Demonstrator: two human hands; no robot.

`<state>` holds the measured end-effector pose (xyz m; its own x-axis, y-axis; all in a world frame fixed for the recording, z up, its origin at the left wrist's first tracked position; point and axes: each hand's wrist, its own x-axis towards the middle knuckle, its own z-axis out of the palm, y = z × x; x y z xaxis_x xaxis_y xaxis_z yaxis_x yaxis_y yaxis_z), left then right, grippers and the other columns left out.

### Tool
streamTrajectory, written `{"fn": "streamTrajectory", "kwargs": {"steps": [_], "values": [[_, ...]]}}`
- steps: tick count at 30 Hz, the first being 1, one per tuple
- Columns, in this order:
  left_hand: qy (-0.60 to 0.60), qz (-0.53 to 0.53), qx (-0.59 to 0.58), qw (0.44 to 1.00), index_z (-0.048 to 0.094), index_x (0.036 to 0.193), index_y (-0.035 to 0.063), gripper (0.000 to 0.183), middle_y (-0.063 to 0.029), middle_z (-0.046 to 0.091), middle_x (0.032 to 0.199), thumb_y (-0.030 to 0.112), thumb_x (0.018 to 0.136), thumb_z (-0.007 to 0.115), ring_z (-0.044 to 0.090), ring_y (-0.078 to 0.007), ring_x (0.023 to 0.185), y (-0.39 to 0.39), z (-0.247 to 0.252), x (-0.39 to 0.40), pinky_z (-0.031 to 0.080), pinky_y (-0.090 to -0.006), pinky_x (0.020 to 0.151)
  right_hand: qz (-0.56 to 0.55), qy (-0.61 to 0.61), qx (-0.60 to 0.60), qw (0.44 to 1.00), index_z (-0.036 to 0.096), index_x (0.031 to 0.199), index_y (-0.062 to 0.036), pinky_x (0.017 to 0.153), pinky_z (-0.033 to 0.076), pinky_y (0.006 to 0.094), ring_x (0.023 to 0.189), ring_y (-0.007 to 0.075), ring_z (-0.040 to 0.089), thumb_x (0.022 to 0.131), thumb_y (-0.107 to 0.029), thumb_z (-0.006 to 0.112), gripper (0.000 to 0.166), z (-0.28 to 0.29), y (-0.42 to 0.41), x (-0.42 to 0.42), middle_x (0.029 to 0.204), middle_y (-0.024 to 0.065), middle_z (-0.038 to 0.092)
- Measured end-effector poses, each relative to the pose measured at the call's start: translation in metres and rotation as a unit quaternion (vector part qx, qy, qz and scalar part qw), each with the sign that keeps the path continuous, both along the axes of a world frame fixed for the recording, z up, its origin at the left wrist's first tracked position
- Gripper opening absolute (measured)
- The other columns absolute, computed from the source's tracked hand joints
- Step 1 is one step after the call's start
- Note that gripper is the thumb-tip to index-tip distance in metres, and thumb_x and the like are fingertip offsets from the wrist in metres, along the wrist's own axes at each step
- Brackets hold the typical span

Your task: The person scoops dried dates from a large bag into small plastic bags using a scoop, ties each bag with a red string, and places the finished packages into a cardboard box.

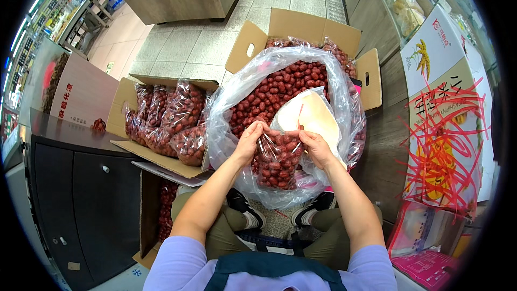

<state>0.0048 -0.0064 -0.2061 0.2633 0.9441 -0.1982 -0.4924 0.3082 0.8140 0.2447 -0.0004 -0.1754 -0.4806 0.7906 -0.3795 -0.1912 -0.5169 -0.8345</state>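
My left hand (249, 140) and my right hand (318, 148) pinch opposite corners of the mouth of a small clear plastic bag of red dates (278, 165). The bag's top edge is stretched between them. Below and behind it, a large clear plastic liner (220, 129) is folded open around a heap of loose red dates (278, 85). On that heap rests a cream-coloured scoop-like container (313, 109), partly hidden by my right hand. A thin red strip (300, 114) shows against it near my right fingers; whether I hold it, I cannot tell.
An open carton (117, 109) of bagged dates stands to the left, above another carton (146, 210). Behind the liner is a cardboard box (297, 22) with more bags. Many red strips (444, 141) cover a printed carton at right. Dark cabinets (101, 194) stand left.
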Motion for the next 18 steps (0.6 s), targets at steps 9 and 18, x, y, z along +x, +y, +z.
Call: {"fn": "streamTrajectory", "kwargs": {"steps": [9,18], "values": [[-0.019,0.047,-0.028,0.998,0.057,0.115,0.0059,0.029,-0.0134,0.067,0.113,0.028,0.105,0.04,0.063,-0.0183,0.103,-0.003,-0.003,0.0,0.051,-0.0336,0.09,0.018,-0.004,-0.021,1.0,0.058,0.131,-0.0038,0.102,0.039,0.0322,0.114,0.0154,0.056,0.102,-0.032,0.048,0.042,0.002,0.001,0.004,0.121,0.0049,0.063],[-0.06,-0.023,-0.064,0.996,0.056,0.122,0.0047,0.032,-0.0126,0.064,0.122,0.028,0.103,0.044,0.061,-0.0196,0.109,-0.003,0.004,-0.012,0.05,-0.0366,0.092,0.015,0.017,-0.02,1.0,0.054,0.135,-0.0054,0.105,0.036,0.0337,0.122,0.0164,0.051,0.102,-0.034,0.046,0.045,-0.008,-0.001,0.01,0.13,0.005,0.057]]}}
